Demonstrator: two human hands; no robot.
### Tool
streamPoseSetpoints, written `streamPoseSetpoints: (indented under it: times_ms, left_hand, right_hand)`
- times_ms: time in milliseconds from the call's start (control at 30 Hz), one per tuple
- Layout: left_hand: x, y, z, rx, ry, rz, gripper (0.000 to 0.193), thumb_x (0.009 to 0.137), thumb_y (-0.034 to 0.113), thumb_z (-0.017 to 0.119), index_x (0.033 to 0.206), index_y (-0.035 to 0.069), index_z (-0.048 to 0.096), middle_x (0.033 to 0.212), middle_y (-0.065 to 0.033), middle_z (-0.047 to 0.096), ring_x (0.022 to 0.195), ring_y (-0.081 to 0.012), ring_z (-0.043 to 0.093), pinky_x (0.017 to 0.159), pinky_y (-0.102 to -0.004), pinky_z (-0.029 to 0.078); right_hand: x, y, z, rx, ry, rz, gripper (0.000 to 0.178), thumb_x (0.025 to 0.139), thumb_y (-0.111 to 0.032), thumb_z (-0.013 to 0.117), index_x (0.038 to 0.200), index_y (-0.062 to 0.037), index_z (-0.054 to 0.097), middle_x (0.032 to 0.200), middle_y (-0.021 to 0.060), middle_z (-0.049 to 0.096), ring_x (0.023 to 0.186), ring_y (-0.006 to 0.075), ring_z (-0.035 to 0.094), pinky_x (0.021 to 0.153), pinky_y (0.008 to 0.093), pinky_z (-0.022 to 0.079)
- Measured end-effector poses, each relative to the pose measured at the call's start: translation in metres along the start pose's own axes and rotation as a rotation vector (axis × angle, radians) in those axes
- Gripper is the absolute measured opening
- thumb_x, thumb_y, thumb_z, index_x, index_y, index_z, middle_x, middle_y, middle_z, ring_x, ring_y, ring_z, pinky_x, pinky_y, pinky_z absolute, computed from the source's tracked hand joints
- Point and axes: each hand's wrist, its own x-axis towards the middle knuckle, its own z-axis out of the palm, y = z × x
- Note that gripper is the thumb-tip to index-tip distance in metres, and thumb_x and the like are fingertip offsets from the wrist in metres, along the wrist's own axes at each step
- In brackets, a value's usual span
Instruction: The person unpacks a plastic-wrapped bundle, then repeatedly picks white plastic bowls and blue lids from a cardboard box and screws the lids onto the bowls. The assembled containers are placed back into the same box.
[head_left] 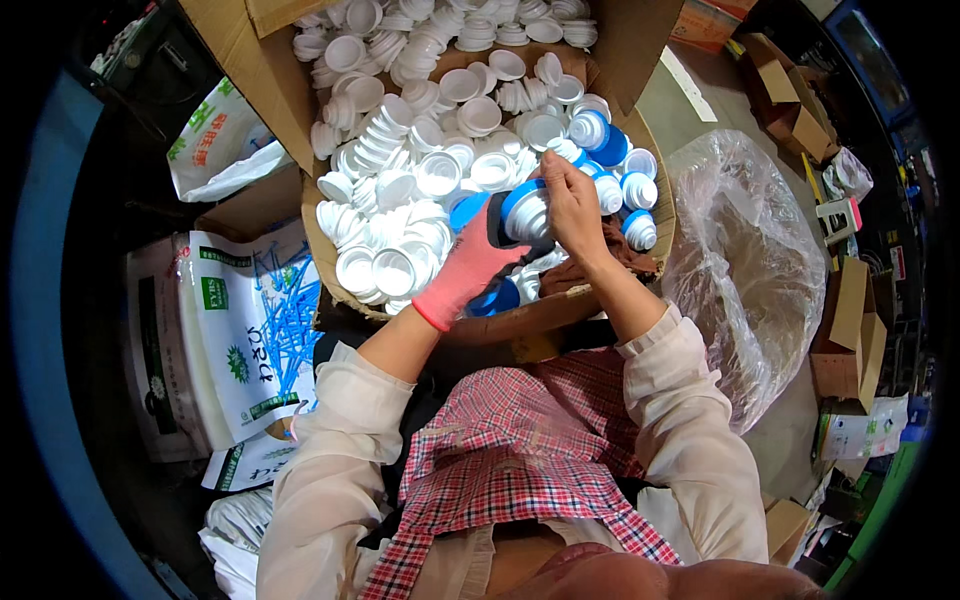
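My left hand [464,266], in a pink glove with dark palm and fingers, is closed around a blue-and-white plastic cap [526,214] with a stepped white inner part. The bare fingers of my right hand [574,208] are closed on the right edge of the same cap. Both hands are over a cardboard box [545,313] full of loose white caps [408,250]. More blue-and-white caps [608,192] lie right of my hands, several with the stepped white side showing. Below my left hand, a blue cap [497,297] is partly hidden.
Brown cloth [622,248] lies inside the box's right side. A clear plastic bag [745,270] stands to the right, with open cardboard boxes [848,335] beyond it. At left, thin blue strips [283,325] lie on a printed white sack [225,345].
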Motion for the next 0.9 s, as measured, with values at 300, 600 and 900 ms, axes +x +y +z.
streamPoseSetpoints:
  times_ms: [300,600,900]
  left_hand:
    - [-0.004,0.005,0.008,0.613,0.039,0.081,0.060,0.074,0.025,0.076,0.118,-0.007,0.050,0.096,-0.0266,0.063,0.093,-0.0437,0.059,0.080,-0.0461,0.048]
    - [0.011,0.010,-0.031,-0.387,0.111,-0.201,0.043,0.083,0.024,0.073,0.112,-0.006,0.060,0.099,-0.0146,0.068,0.087,-0.0263,0.069,0.075,-0.0367,0.055]
    - [0.009,0.019,-0.034,-0.682,0.006,-0.299,0.060,0.100,0.044,0.045,0.132,-0.006,0.044,0.116,-0.0186,0.062,0.100,-0.0352,0.066,0.076,-0.0406,0.061]
  right_hand:
    - [-0.003,-0.003,0.013,-0.156,0.003,-0.052,0.054,0.099,-0.034,0.053,0.064,0.0064,0.047,0.054,0.0117,0.039,0.053,0.0155,0.032,0.050,0.0362,0.031]
    - [0.014,-0.010,0.006,0.234,-0.106,0.065,0.026,0.094,-0.027,0.062,0.099,-0.0023,0.065,0.095,0.0029,0.062,0.090,0.0107,0.054,0.077,0.0257,0.044]
    - [0.004,-0.013,-0.028,0.143,-0.392,0.054,0.033,0.085,-0.006,0.065,0.118,-0.0078,0.065,0.112,0.0039,0.060,0.101,0.0149,0.055,0.085,0.0277,0.046]
